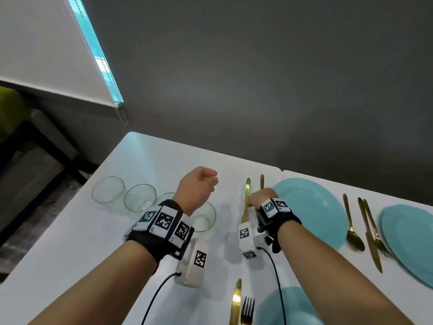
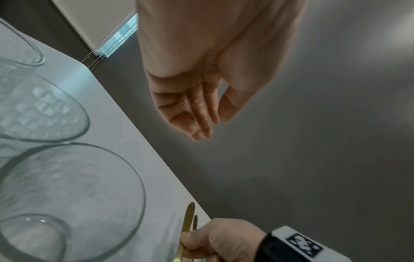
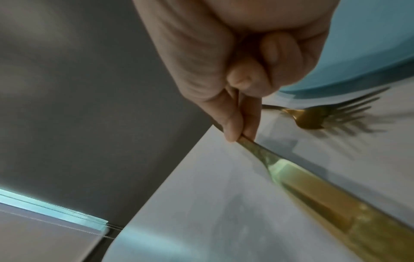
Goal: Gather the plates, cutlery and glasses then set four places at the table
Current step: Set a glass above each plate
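Observation:
My right hand (image 1: 252, 202) pinches a gold knife (image 1: 247, 191) between thumb and forefinger (image 3: 233, 127), just left of a teal plate (image 1: 311, 207). The knife (image 3: 325, 200) is low over the white table (image 1: 164, 160). A gold fork (image 3: 313, 117) lies beside it, next to the plate's rim (image 3: 369, 53). My left hand (image 1: 209, 181) hovers over the table behind several clear glasses (image 1: 140, 198), and its fingers (image 2: 201, 124) are relaxed and hold nothing. The nearest glass (image 2: 67, 195) stands below my left wrist.
A second teal plate (image 1: 412, 242) lies at the right, with a gold spoon (image 1: 351, 221), knife (image 1: 370, 238) and fork (image 1: 380, 240) between the plates. A third plate (image 1: 276, 308), knife (image 1: 235, 301) and fork (image 1: 247, 308) sit at the near edge. A grey wall borders the table's far side.

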Tool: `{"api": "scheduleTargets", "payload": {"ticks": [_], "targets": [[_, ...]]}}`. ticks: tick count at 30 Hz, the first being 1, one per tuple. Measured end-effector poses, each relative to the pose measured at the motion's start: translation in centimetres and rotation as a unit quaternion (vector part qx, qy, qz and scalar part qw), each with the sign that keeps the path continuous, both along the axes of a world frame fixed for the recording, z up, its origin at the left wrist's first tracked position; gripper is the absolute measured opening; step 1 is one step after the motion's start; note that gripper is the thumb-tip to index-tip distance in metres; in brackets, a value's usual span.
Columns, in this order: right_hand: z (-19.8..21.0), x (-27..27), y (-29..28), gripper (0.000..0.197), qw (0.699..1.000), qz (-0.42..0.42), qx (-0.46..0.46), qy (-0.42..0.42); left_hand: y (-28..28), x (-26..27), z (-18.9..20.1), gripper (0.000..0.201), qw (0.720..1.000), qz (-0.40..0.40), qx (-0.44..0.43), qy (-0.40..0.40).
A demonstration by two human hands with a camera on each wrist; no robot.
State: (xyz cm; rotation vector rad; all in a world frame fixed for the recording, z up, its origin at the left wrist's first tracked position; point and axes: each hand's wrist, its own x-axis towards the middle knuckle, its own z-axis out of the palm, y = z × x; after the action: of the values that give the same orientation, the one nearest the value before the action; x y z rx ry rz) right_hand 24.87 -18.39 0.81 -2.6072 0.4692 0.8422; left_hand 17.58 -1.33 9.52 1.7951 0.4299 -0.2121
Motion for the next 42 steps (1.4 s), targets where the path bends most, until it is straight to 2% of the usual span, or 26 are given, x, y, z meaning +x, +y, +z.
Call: {"api": "scheduleTargets", "payload": {"ticks": [2, 4, 5, 8, 11, 17, 20, 25, 28, 30, 32, 34, 37, 39, 42], "targets": [[-0.8, 0.8, 0.0, 0.018, 1.0, 0.016, -0.003, 0.008, 0.5, 0.2, -0.3, 0.013, 1.0, 0.005, -0.006, -0.003], [-1.3, 1.4, -0.3, 0.044, 0.998, 0.046, -0.031, 0.0, 1.0, 0.5, -0.6, 0.014, 1.0, 0.007, -0.014, -0.004], [-1.4, 1.6, -0.5, 0.051, 0.998, 0.047, -0.025, -0.013, 1.2, 0.6, -0.7, 0.014, 1.0, 0.007, -0.017, -0.006], [-1.9, 2.5, -0.7, 0.048, 0.998, 0.011, -0.002, -0.06, 1.8, 0.9, -1.0, 0.013, 1.0, 0.008, -0.023, -0.007], [-1.9, 3.5, -0.8, 0.036, 0.991, -0.1, 0.022, -0.089, 2.1, 1.1, -1.5, 0.014, 1.0, 0.009, -0.022, -0.004], [-3.3, 4.2, -1.0, 0.036, 0.978, -0.153, 0.081, -0.111, 1.8, 1.3, -2.3, 0.015, 1.0, 0.008, -0.029, 0.002], [-3.4, 4.3, -1.1, 0.033, 0.978, -0.151, 0.083, -0.122, 1.6, 1.3, -2.4, 0.015, 0.999, 0.009, -0.033, -0.001], [-4.0, 4.2, -1.3, 0.042, 0.979, -0.136, 0.036, -0.146, 1.7, 1.1, -2.3, 0.016, 0.999, 0.006, -0.034, -0.004], [-2.7, 3.9, -1.0, 0.043, 0.98, -0.139, 0.021, -0.138, 2.2, 0.6, -2.0, 0.017, 0.999, 0.011, -0.032, -0.012], [-0.8, 3.2, -0.5, 0.031, 0.985, -0.112, 0.02, -0.13, 2.7, 0.1, -1.7, 0.017, 0.999, 0.024, -0.039, -0.023], [0.5, 1.9, 0.1, 0.022, 0.985, -0.054, 0.035, -0.16, 3.3, -0.6, -1.5, 0.017, 0.998, 0.041, -0.043, -0.036], [1.5, -0.6, 0.9, 0.022, 0.978, -0.018, 0.101, -0.181, 3.8, -1.7, -1.7, 0.015, 0.995, 0.072, -0.034, -0.054], [1.5, -4.7, 2.3, 0.045, 0.973, 0.015, 0.194, -0.127, 4.8, -3.5, -2.5, 0.009, 0.986, 0.148, 0.012, -0.079], [0.7, -6.7, 3.3, 0.066, 0.975, 0.059, 0.203, -0.07, 5.5, -4.9, -3.2, 0.013, 0.975, 0.201, 0.056, -0.08], [-1.0, -8.8, 4.6, 0.101, 0.968, 0.062, 0.243, -0.025, 6.2, -7.2, -5.1, 0.025, 0.961, 0.257, 0.093, -0.04]]}}
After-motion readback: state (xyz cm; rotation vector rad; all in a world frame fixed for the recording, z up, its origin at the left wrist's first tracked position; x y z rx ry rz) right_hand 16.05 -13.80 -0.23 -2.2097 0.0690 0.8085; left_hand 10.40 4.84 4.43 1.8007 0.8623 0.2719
